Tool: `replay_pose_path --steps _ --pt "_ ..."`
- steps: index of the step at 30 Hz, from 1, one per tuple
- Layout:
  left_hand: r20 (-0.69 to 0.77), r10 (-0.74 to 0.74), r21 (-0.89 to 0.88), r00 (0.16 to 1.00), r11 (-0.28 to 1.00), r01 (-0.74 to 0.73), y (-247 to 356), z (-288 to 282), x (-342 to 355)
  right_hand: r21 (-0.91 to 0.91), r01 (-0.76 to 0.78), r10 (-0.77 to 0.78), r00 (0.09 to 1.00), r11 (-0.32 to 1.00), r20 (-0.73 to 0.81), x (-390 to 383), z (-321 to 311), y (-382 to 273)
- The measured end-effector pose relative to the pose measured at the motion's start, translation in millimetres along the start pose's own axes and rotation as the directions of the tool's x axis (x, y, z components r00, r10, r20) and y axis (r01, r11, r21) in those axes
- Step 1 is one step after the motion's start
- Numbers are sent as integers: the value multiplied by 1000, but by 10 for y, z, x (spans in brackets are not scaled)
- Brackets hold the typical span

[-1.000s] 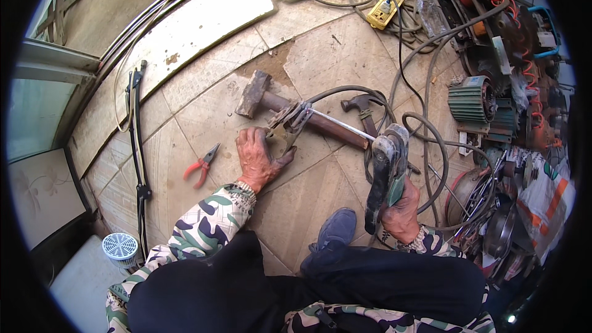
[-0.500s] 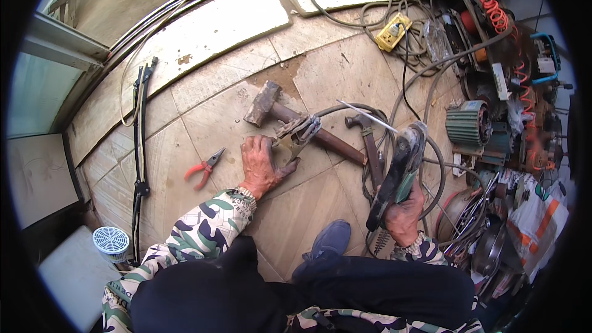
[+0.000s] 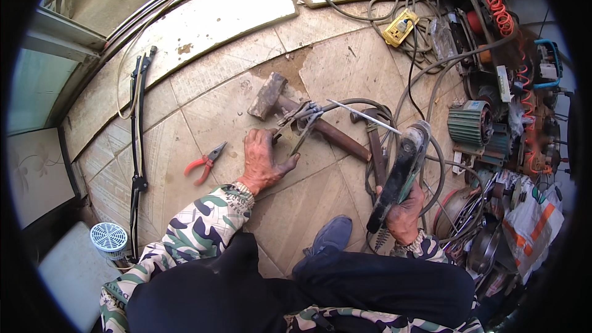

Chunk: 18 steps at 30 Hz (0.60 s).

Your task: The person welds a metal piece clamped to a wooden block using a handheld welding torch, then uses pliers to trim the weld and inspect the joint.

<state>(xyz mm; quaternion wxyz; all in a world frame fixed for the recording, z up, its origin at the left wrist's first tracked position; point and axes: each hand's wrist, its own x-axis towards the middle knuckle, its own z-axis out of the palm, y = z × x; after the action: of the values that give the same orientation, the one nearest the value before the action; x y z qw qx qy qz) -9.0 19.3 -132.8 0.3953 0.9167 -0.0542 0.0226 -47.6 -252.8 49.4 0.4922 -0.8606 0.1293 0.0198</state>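
Note:
My left hand point(image 3: 261, 161) is open, thumb and fingers apart, beside the spread handles of a metal ground clamp point(image 3: 308, 113). The clamp sits on the brown pipe-like handle of a sledgehammer point(image 3: 267, 97), which lies on the floor. My right hand point(image 3: 405, 214) is wrapped round a black welding electrode holder point(image 3: 394, 179). A thin pale welding rod point(image 3: 364, 116) sticks out from the holder's jaws, pointing up and left over the hammer. A smaller hammer point(image 3: 375, 148) lies just left of the holder. Red-handled pliers point(image 3: 205, 163) rest left of my left hand.
A folded black stand point(image 3: 139, 129) lies at the left. Cables run from a yellow power socket point(image 3: 399, 27) at the upper right. A green finned motor point(image 3: 470, 122) and piled tools crowd the right side. My shoe point(image 3: 333, 234) is on the tiles.
My left hand's fingers have spread apart and the clamp's handles have opened wider. The whole view has shifted slightly. The right hand still grips the electrode holder, now tilted a little differently.

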Motion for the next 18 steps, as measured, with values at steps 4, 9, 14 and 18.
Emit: replay_pose_path --steps 4,9,14,18 --pt "3 5 -25 1000 1000 -5 -48 -38 -9 -31 -14 14 1000 999 1 3 27 0" --pt "9 29 -21 1000 999 -29 -55 -9 -11 -90 1 2 999 996 41 -33 -49 53" --pt "-17 29 -4 999 1000 -29 -53 -44 8 -63 -26 29 998 998 47 10 -42 49" --pt "-12 69 11 998 998 -69 -68 -18 -4 -42 -82 82 997 996 -13 207 -39 -81"
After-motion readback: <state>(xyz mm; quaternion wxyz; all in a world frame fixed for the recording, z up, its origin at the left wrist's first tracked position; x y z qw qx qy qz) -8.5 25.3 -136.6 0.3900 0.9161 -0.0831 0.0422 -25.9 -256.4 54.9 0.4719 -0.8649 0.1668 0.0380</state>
